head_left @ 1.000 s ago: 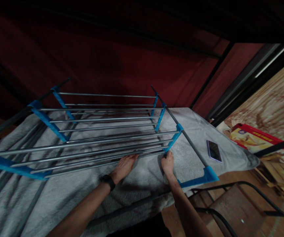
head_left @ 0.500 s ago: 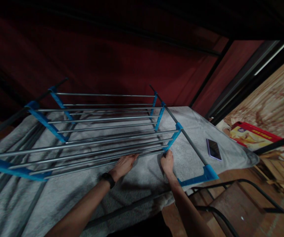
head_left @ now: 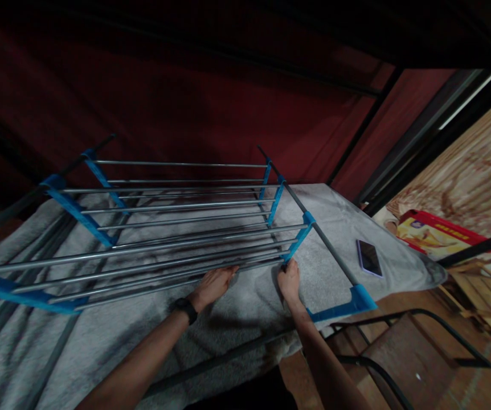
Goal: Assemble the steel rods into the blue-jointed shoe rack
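A shoe rack with grey metal tubes point(head_left: 172, 257) and blue plastic brackets lies on its side. My left hand point(head_left: 213, 283), with a black band on its wrist, is closed at the lowest tubes of the near tier; its fingertips are partly hidden. To its right, my right hand point(head_left: 289, 280) is closed at the bottom end of a blue bracket point(head_left: 297, 242), where the tubes meet it. A dark upright pole point(head_left: 333, 247) runs through the brackets to a blue end piece point(head_left: 361, 299) beside my right forearm.
Grey plush cloth point(head_left: 245, 307) covers the surface beneath the rack. A phone point(head_left: 369, 258) lies on it at the right. Beyond stand a red and yellow box point(head_left: 437, 234) and a black-framed chair point(head_left: 416, 347). A dark red curtain point(head_left: 185, 114) hangs behind.
Both hands keep their places on the rack. The view has shifted very slightly, and the rack's left side appears a little further left.
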The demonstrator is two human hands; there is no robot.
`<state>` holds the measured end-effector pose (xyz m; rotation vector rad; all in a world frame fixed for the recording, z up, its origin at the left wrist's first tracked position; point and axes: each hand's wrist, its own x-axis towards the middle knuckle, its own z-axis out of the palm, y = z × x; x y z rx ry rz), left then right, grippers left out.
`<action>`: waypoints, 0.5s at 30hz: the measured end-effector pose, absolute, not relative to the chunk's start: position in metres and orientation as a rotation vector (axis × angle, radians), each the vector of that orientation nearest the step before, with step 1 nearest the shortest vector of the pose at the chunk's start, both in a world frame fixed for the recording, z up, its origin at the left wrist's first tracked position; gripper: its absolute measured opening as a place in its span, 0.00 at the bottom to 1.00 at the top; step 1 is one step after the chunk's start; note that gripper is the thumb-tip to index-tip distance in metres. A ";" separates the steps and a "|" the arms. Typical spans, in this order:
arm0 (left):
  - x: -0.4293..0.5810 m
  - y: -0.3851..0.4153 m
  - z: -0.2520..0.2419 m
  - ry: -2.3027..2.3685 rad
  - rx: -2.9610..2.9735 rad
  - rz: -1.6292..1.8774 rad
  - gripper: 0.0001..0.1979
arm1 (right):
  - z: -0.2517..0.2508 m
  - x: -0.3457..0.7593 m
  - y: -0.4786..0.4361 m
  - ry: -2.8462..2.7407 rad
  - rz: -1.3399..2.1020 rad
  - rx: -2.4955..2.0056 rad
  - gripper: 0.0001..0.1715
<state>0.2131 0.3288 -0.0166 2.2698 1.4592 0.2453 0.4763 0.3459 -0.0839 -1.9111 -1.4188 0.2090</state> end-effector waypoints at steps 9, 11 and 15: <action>0.214 0.327 -0.019 1.433 2.341 0.251 0.22 | -0.082 0.477 0.346 -1.414 0.213 -1.908 0.24; 0.215 0.327 -0.021 1.451 2.359 0.245 0.22 | -0.081 0.476 0.345 -1.418 0.212 -1.902 0.25; 0.215 0.328 -0.025 1.503 2.346 0.250 0.20 | -0.081 0.475 0.345 -1.415 0.207 -1.903 0.25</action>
